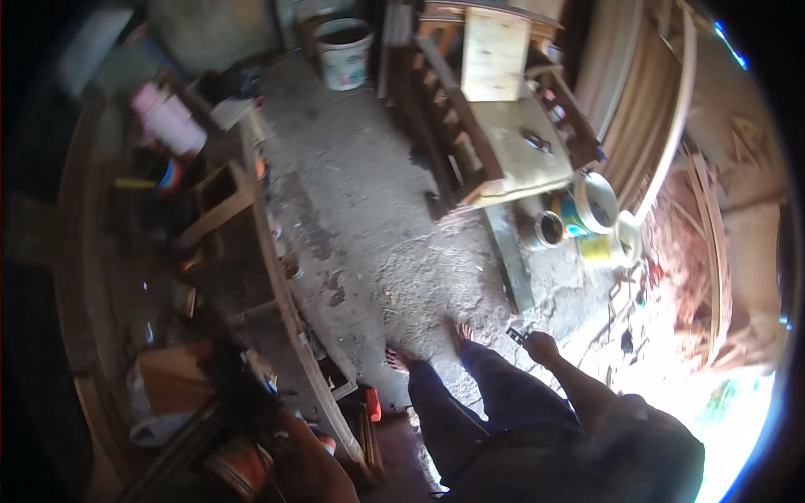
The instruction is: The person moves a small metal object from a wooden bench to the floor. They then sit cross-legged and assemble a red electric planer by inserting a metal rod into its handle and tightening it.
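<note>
My right hand [543, 345] is out to the right of my legs, its fingers closed round a small flat dark piece with pale spots [517, 335]. The piece sticks out past my fingers, and its exact kind is too small to make out. At the lower left, my left forearm reaches over a cluttered wooden workbench [289, 314]. My left hand [272, 412] is dark and blurred among the items there, so its fingers do not show clearly. Near it lie a brown cardboard-like piece [176, 377] and a white plastic bag [155, 429].
Ahead stands a wooden bench with slatted sides [520, 151], a pale board [495, 54] on it. Buckets [597, 205] and an open can [547, 229] are beside it. A white bucket [344, 54] stands at the back. Long planks [620, 92] lean at right. A red-headed tool [372, 404] is near my feet.
</note>
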{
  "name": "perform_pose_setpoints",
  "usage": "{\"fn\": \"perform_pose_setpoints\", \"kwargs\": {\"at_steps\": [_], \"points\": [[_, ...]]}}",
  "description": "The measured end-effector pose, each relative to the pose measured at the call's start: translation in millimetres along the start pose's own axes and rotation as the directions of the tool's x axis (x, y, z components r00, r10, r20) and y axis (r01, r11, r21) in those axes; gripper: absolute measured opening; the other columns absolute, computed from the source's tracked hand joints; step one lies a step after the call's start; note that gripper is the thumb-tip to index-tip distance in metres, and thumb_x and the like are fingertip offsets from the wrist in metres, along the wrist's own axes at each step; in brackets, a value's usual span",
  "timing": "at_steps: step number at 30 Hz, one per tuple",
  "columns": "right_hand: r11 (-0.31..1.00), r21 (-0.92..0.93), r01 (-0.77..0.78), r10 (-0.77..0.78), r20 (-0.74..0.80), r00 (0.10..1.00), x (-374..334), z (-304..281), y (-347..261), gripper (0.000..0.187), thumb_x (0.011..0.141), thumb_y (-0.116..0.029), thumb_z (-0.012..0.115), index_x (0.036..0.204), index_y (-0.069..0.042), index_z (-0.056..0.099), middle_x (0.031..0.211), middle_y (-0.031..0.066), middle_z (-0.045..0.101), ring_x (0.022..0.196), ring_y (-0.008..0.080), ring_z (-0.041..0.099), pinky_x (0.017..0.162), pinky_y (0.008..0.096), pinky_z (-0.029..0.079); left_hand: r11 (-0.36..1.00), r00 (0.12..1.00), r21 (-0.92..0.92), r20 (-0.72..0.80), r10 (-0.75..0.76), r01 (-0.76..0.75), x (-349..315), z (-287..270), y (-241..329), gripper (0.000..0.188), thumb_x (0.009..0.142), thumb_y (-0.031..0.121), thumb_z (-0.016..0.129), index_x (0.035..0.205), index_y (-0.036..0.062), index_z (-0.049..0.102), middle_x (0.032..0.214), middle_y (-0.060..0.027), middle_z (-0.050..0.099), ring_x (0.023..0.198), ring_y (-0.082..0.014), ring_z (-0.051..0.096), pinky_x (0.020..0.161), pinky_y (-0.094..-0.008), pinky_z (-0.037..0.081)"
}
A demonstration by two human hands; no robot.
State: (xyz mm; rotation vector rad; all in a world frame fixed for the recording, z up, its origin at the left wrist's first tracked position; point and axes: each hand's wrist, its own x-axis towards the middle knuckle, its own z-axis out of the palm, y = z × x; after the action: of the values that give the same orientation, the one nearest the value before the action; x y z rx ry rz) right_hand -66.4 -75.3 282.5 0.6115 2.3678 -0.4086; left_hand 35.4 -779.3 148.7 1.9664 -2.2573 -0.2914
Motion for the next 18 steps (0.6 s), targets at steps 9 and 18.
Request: {"fn": "perform_pose_setpoints", "kwargs": {"at_steps": [9,18], "points": [[0.876,0.418,0.243,-0.176,-0.192,0.966,56.7,-8.1,58.4,0.02,0.095,-0.021,0.064,0.085,-0.004,0.066,0.074,0.0024,0.06,0.066,0.0117,0.054,0.059,0.0302,0.042,0.671,0.959,-0.741,0.209,0.193,0.026,-157.0,-10.5,58.0,0.062,0.072,0.017,0.072,0.13,0.006,0.053,0.11,-0.0066,0.055,0.099,-0.0248,0.059,0.087,-0.0396,0.052],[0.76,0.563,0.325,-0.348,-0.07,0.935,42.0,-73.7,20.2,0.028,0.096,-0.03,0.07,0.086,-0.004,0.069,0.074,-0.0024,0.056,0.067,0.0086,0.046,0.06,0.0288,0.036,0.391,0.452,-0.681,0.716,0.533,0.619,-379.7,-85.5,146.6,0.083,0.073,0.005,0.075,0.148,0.0105,0.04,0.122,-0.0059,0.055,0.114,-0.0216,0.055,0.096,-0.0383,0.049]]}}
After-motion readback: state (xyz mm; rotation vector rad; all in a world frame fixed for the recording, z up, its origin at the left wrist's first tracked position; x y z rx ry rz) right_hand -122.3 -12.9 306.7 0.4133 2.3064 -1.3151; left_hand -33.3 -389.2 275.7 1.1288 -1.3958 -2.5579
